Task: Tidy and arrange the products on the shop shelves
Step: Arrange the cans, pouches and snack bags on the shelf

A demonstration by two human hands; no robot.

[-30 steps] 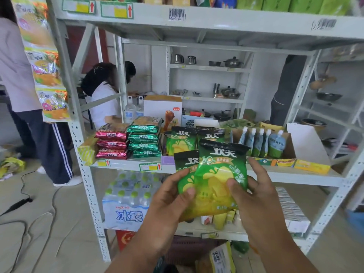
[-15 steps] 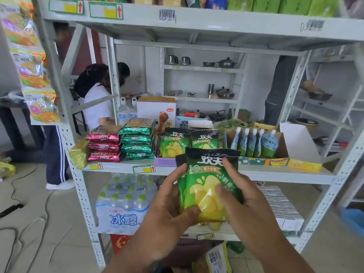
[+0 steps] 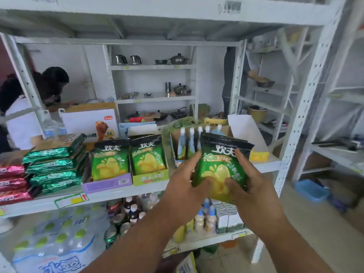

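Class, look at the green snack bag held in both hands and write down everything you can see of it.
The snack bag is a glossy foil-like pouch, black across the top with white characters, green below with a yellow fruit picture. It is sealed, upright, and tilted slightly. The left hand and right hand grip its lower sides, thumbs on the front. It is held in front of the middle shelf, touching nothing else visible.

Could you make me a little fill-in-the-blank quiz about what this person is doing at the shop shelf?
1. The green snack bag is held by ____ hands, the left hand and the right hand.
2. Two matching bags stand in trays: the purple tray and, to its right, the ____ tray.
3. The stack of dark green packets lies to the ____ of the purple tray.
4. The wrapped pack of water bottles sits on the shelf ____ the trays.

Missing words: both; green; left; below
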